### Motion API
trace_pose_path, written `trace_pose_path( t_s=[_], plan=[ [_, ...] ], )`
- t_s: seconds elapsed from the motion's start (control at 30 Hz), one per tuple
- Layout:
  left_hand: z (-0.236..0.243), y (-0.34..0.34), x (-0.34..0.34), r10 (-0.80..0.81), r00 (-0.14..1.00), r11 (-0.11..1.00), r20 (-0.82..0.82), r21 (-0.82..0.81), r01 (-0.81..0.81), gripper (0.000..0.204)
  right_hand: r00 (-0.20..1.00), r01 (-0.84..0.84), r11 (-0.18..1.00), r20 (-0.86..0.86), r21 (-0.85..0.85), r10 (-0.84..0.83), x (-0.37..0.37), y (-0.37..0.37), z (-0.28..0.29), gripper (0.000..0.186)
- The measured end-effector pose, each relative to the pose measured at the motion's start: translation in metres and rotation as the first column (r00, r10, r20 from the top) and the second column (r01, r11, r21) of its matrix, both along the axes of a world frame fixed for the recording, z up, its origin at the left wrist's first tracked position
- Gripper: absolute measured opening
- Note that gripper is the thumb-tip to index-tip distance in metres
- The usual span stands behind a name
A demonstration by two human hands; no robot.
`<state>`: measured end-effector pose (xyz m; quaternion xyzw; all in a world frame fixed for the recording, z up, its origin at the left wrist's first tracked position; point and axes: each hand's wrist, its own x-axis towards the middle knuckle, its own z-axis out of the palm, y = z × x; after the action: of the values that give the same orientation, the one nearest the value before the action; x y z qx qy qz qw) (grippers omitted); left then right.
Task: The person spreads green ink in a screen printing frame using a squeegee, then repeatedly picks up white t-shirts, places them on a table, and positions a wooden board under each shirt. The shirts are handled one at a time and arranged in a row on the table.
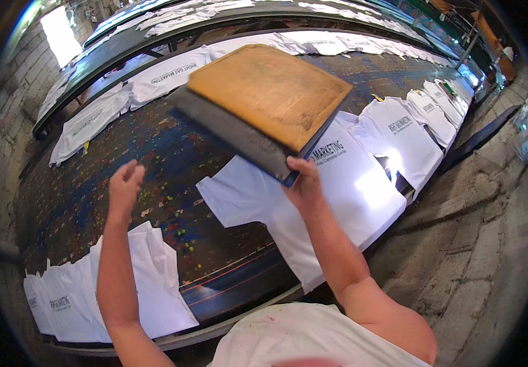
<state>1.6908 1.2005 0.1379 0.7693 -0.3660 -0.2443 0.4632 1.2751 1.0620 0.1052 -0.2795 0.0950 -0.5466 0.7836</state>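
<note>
Lettering on shirt, partly behind frame

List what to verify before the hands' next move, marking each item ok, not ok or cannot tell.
1. Right hand gripping the flat rectangular frame with amber panel: ok, at its near corner.
2. Left hand on the frame: not ok, held apart, seemingly empty.
3. Black print on the white fabric T-shirt fully visible: not ok, the frame hides part.
4. Frame's underside clean: cannot tell, hidden from view.
5. Overlapping white T-shirts at lower left clear of the frame: ok.
</note>
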Motion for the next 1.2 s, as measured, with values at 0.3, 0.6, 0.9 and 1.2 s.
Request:
trace_pose_path(
  t_s=[0.3, 0.6, 0.9, 1.2],
  plan=[
    [-0.032, 0.128, -0.108, 0.093, 0.991, 0.986, -0.099, 0.148, -0.077, 0.051, 0.974, 0.205, 0.975, -0.111, 0.082, -0.196, -0.044, -0.215, -0.048, 0.057],
    [-0.021, 0.196, -0.149, 0.450, 0.881, 0.873, -0.142, 0.276, -0.402, 0.053, 0.966, 0.235, 0.964, 0.076, 0.125, -0.245, -0.003, -0.309, -0.088, 0.063],
    [-0.031, 0.173, -0.160, 0.281, 0.949, 0.939, -0.142, 0.245, -0.241, 0.055, 0.975, 0.223, 0.824, -0.139, 0.521, -0.175, 0.013, -0.348, -0.110, 0.039],
    [-0.021, 0.191, -0.208, 0.075, 0.988, 0.985, -0.137, 0.167, -0.051, 0.051, 0.844, 0.398, 0.911, -0.434, 0.111, -0.315, -0.046, -0.216, -0.046, 0.073]
  ],
)
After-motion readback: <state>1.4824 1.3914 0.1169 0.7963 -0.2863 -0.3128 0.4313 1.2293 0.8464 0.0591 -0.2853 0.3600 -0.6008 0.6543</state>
